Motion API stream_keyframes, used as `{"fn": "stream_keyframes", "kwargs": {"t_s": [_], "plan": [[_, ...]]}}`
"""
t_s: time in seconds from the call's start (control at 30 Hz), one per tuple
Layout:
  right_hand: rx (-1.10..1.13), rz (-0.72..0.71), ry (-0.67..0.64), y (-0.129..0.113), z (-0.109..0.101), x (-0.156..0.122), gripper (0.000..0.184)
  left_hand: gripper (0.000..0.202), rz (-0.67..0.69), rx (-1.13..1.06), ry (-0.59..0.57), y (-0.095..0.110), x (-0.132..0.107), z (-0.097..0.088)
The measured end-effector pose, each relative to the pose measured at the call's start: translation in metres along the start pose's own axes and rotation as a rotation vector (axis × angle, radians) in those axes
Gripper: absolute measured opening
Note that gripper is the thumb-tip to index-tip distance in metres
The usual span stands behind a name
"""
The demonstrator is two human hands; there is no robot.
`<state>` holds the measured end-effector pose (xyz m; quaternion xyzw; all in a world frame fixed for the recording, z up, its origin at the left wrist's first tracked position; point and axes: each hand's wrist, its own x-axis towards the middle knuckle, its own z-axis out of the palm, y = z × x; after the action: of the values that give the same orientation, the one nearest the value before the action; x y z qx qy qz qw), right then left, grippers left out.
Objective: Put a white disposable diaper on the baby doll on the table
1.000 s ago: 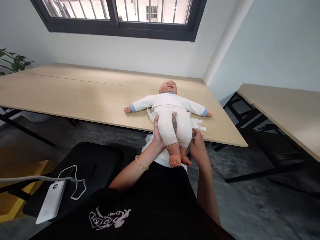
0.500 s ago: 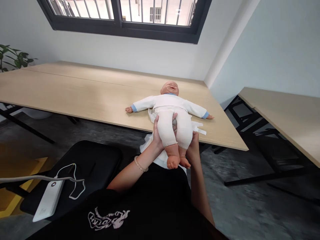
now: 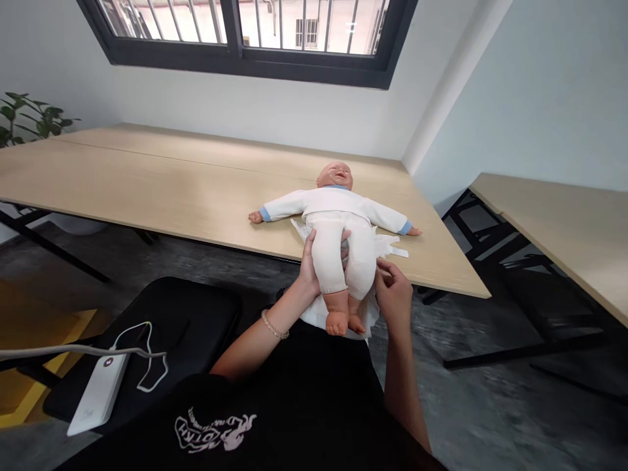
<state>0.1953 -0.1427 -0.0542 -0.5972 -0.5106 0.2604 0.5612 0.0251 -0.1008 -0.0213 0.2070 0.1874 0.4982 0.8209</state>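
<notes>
White-clothed doll [image 3: 338,208]: on its back on the pale wood table [image 3: 196,190], head away from the wearer, arms spread wide, legs and bare feet reaching past the near table edge.
Left hand [image 3: 309,268]: grasping the doll's leg on the wearer's left side; the thumb lies along its outer side, the fingers pass beneath it, and fingertips show between the doll's two legs.
Left forearm: slants up and inward toward the doll; a beaded bracelet [image 3: 273,325] circles the wrist.
Right hand [image 3: 394,294]: at the outer side of the doll's other leg, fingers bent inward, thumb and forefinger drawn close together; whether they pinch anything cannot be told.
Right forearm: rises nearly straight from below, the hand turned in toward the doll.
White sheet [image 3: 387,246]: partly beneath the doll, tabbed strips out to its right; white material also hangs below the doll's legs.
Black chair [image 3: 191,314]: lower left of the doll, bearing a white power bank [image 3: 101,392] with a cable.
Window [image 3: 245,62]: in the wall beyond the doll's head.
</notes>
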Motion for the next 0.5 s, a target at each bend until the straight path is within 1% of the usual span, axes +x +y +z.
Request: {"fn": "stream_keyframes", "kwargs": {"t_s": [0.1,0.17,0.23,0.33,0.37,0.5], "plan": [[-0.178,-0.081,0.054,-0.009,0.003,-0.006,0.057,0.071,-0.071,-0.018,0.046,0.004,0.0,-0.008],[-0.216,-0.109,0.032,-0.014,0.007,-0.01,0.063,0.069,-0.097,-0.019,0.05,0.008,-0.002,-0.011],[-0.259,-0.125,0.001,-0.016,0.012,-0.014,0.07,0.063,-0.1,0.043,0.041,0.013,-0.005,-0.014],[-0.348,-0.187,-0.012,-0.014,0.019,-0.018,0.094,0.051,-0.06,0.262,0.075,0.024,-0.012,-0.018],[-0.373,-0.205,-0.011,-0.013,0.021,-0.019,0.097,0.047,-0.036,0.352,0.098,0.028,-0.014,-0.019],[-0.42,-0.205,-0.002,-0.01,0.026,-0.019,0.095,0.041,0.094,0.704,0.181,0.048,-0.019,-0.02]]}}
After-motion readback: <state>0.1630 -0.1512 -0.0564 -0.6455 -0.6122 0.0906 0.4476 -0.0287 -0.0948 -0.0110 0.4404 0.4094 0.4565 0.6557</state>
